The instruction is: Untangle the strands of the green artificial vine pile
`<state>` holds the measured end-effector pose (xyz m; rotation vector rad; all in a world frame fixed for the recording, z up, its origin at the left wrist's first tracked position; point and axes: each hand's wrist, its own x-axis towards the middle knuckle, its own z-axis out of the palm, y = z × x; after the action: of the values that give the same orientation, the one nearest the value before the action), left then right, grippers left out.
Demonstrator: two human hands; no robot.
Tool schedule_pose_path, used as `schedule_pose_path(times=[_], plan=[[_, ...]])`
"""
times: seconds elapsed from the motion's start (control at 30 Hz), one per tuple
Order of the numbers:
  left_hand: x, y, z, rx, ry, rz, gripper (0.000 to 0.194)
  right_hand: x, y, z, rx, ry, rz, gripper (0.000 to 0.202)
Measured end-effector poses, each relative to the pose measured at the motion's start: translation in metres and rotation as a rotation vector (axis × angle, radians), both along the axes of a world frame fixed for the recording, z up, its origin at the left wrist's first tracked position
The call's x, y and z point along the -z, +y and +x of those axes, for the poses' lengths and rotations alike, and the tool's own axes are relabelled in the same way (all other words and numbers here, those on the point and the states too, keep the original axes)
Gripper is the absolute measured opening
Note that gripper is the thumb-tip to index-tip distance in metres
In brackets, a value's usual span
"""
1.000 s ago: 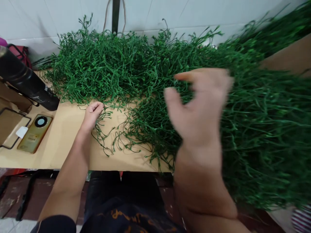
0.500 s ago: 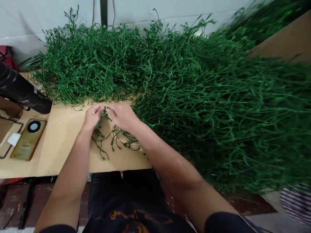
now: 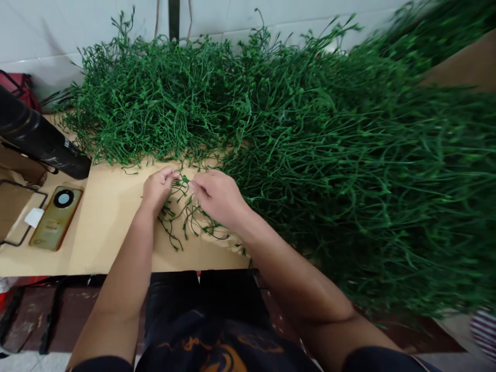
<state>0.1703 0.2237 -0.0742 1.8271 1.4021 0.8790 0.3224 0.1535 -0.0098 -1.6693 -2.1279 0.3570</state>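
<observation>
Above the tan board [image 3: 116, 217], my left hand [image 3: 157, 190] pinches thin green plastic plant stems between thumb and forefinger. A small green sprig [image 3: 185, 179] shows in the narrow gap between my two hands. My right hand [image 3: 220, 197] is also closed in a pinch, with its fingertips at the sprig's right side; they partly hide what they grip. Several loose green stems [image 3: 170, 227] lie on the board just below the hands. A large heap of green plastic stems [image 3: 155, 98] rises right behind my hands.
The heap's right side [image 3: 372, 191] spreads beside my right forearm. At left lie a gold phone [image 3: 57, 219], a black bottle [image 3: 42, 137] and a black-edged clear case [image 3: 15, 212]. A red bag [image 3: 19, 88] sits at far left. White tiled wall [image 3: 96, 26] stands behind.
My hands have moved apart a little, the right one going rightward, so more of the sprig shows between them. The whole view has shifted slightly.
</observation>
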Motion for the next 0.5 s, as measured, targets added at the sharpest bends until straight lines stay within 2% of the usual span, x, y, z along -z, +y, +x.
schedule_pose_path(times=[0.23,0.33,0.5], plan=[[0.005,0.008,-0.002,-0.088,-0.055,-0.013,0.02,0.005,0.002,0.012,-0.024,0.103,-0.023,0.024],[0.009,0.013,-0.003,-0.084,-0.076,-0.011,0.019,0.005,0.003,0.016,-0.032,0.111,-0.028,0.023],[0.01,0.01,-0.001,-0.067,-0.128,-0.031,0.017,0.005,-0.003,0.01,-0.132,0.081,0.014,0.023]])
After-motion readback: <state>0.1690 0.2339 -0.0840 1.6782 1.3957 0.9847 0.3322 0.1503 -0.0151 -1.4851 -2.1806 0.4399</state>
